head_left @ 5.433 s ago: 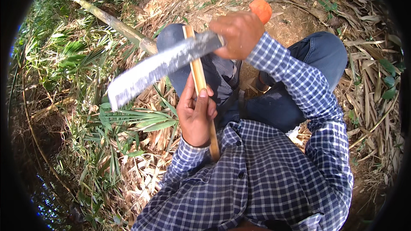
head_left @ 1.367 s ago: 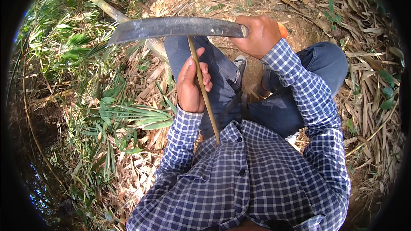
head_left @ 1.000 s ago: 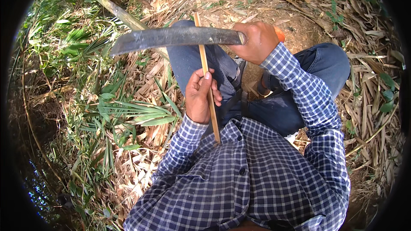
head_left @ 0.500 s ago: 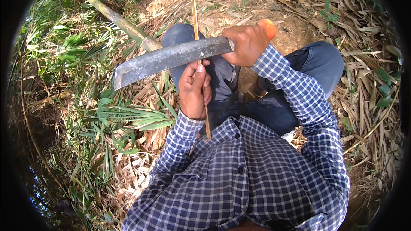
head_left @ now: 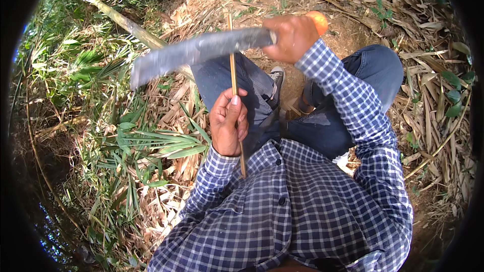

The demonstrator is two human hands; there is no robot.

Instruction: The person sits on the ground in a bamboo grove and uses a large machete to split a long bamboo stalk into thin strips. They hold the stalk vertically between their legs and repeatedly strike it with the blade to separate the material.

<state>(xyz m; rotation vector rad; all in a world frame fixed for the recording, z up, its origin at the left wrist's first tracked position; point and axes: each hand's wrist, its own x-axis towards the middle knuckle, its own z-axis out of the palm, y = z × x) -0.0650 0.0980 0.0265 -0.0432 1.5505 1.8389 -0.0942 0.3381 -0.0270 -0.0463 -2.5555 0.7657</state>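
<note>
A thin tan strip, seemingly split bamboo [head_left: 233,73], stands lengthwise in front of me, pinched between the thumb and fingers of my left hand [head_left: 229,123]. Its lower end reaches my checked shirt, and its upper end shows beyond the blade. My right hand [head_left: 293,38] is wrapped round the handle of a machete [head_left: 201,46], whose orange handle end [head_left: 318,22] sticks out past the fist. The broad dark blade points left and crosses over the strip above my left knee, blurred by motion. Whether the edge touches the strip I cannot tell.
My bent legs in dark trousers [head_left: 373,70] lie under the work, with a shoe [head_left: 277,78] between them. A long bamboo pole [head_left: 128,24] slants in from the upper left. Dry leaves [head_left: 428,106] cover the ground, and green palm-like leaves [head_left: 176,141] lie left of my hand.
The machete blade has moved a little up, away from my left hand, and is now blurred. My left hand and the strip have shifted slightly down toward my body.
</note>
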